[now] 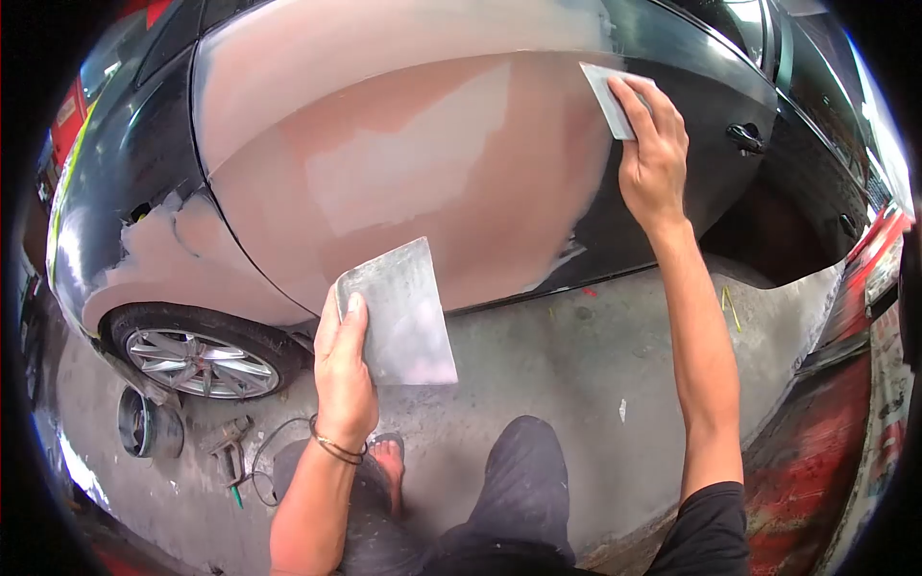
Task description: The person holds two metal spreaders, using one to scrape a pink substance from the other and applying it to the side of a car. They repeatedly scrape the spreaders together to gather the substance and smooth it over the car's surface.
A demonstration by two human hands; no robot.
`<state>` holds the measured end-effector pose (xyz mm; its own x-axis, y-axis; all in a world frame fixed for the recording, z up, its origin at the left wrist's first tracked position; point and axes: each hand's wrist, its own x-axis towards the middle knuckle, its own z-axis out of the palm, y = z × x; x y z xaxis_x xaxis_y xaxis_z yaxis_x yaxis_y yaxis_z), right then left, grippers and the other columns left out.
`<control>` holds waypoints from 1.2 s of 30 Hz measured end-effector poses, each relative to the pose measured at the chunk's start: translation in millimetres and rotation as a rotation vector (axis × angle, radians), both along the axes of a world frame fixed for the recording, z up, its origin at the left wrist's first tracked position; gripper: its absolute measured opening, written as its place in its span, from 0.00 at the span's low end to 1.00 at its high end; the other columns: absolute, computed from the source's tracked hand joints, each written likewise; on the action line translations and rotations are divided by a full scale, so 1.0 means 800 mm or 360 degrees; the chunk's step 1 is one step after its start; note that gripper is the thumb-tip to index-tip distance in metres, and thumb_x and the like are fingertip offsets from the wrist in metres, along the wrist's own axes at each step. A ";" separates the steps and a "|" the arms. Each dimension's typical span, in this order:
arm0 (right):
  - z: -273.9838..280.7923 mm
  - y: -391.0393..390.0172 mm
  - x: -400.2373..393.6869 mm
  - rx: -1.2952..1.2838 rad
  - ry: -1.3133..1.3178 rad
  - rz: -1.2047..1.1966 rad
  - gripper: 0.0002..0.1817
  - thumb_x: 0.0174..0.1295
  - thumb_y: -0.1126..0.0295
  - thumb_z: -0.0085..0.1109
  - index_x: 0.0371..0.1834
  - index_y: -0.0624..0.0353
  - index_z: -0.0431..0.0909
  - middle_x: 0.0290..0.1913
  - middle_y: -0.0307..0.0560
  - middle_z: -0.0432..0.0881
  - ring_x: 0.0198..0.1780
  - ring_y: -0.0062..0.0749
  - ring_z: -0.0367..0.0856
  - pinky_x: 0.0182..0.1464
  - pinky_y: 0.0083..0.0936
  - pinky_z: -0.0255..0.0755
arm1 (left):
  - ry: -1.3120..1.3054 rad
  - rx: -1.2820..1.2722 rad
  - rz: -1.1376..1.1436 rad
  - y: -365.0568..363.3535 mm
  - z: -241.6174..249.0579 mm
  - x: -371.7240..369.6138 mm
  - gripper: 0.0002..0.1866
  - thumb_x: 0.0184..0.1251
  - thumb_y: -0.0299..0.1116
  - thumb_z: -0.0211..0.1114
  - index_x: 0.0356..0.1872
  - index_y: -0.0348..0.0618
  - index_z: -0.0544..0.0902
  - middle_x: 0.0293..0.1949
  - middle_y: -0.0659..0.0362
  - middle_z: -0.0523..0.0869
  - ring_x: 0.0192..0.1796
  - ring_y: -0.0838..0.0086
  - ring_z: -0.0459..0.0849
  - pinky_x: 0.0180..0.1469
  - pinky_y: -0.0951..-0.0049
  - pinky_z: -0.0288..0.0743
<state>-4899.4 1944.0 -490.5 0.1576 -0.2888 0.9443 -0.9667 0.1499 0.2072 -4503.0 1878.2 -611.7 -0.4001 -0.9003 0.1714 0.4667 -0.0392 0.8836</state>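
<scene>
My right hand (655, 144) is closed on a thin, pale filler spreader (603, 91), whose long edge lies against the upper right of the car door panel. Much of that door (403, 154) is coated in pinkish-tan filler, with a lighter grey patch in its middle; dark paint shows around it. Lower and to the left, my left hand (344, 360) grips a flat grey metal mixing plate (408, 317) by its left side, thumb on top. The plate is smeared with a thin film and is held out in front of the door.
A wheel with a silver rim (202, 363) stands at lower left, under a fender (158, 259) also patched with filler. On the concrete floor lie a black bucket (151, 427) and a corded tool (229, 446). A door handle (745, 139) juts out right of my right hand.
</scene>
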 end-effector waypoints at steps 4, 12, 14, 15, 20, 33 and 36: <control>0.023 -0.012 -0.008 0.0032 0.0102 -0.0055 0.38 0.70 0.82 0.60 0.81 0.34 0.82 0.75 0.35 0.82 0.80 0.42 0.76 0.84 0.48 0.65 | -0.0007 -0.0066 -0.0009 -0.003 -0.006 -0.003 0.27 0.94 0.38 0.58 0.84 0.33 0.74 0.78 0.56 0.82 0.80 0.72 0.76 0.85 0.67 0.63; 0.006 -0.028 -0.011 0.0131 0.0107 -0.0004 0.38 0.68 0.83 0.58 0.80 0.34 0.83 0.73 0.35 0.83 0.76 0.43 0.79 0.76 0.47 0.73 | -0.0076 -0.0141 0.0108 -0.008 -0.001 0.016 0.27 0.93 0.39 0.59 0.82 0.31 0.75 0.76 0.55 0.84 0.78 0.71 0.78 0.83 0.68 0.65; -0.025 -0.025 -0.007 0.0141 0.0113 -0.0093 0.39 0.66 0.83 0.59 0.80 0.35 0.83 0.72 0.36 0.83 0.75 0.44 0.79 0.76 0.45 0.73 | -0.0104 -0.0019 0.0370 -0.006 0.006 0.025 0.31 0.92 0.38 0.62 0.84 0.28 0.72 0.74 0.53 0.84 0.77 0.71 0.79 0.82 0.67 0.68; -0.043 -0.023 -0.006 0.0155 0.0108 -0.0058 0.40 0.63 0.83 0.59 0.79 0.35 0.84 0.71 0.35 0.83 0.75 0.44 0.79 0.75 0.43 0.73 | -0.0110 0.0006 0.0404 -0.007 0.010 0.033 0.32 0.92 0.38 0.63 0.85 0.28 0.70 0.75 0.52 0.83 0.77 0.70 0.80 0.81 0.67 0.71; -0.154 -0.014 0.014 0.0201 -0.0003 -0.0119 0.41 0.58 0.84 0.60 0.76 0.38 0.88 0.72 0.36 0.83 0.76 0.44 0.78 0.75 0.43 0.72 | -0.0068 -0.0057 0.0736 -0.034 0.007 0.078 0.31 0.94 0.37 0.60 0.85 0.27 0.70 0.78 0.50 0.82 0.77 0.69 0.82 0.79 0.65 0.76; -0.500 -0.018 0.008 0.0504 -0.0563 -0.0127 0.37 0.58 0.84 0.68 0.70 0.37 0.91 0.73 0.37 0.80 0.77 0.50 0.75 0.75 0.42 0.80 | -0.1951 -0.1383 0.1494 -0.031 0.004 0.230 0.43 0.74 0.19 0.75 0.89 0.38 0.69 0.75 0.41 0.84 0.74 0.58 0.86 0.70 0.63 0.89; -0.546 -0.018 0.016 0.0498 -0.0633 -0.0107 0.38 0.58 0.85 0.68 0.71 0.37 0.90 0.74 0.37 0.78 0.77 0.50 0.75 0.76 0.42 0.80 | -0.1892 -0.1169 0.1532 -0.018 0.009 0.237 0.40 0.76 0.21 0.76 0.87 0.37 0.71 0.71 0.40 0.87 0.68 0.57 0.90 0.68 0.62 0.89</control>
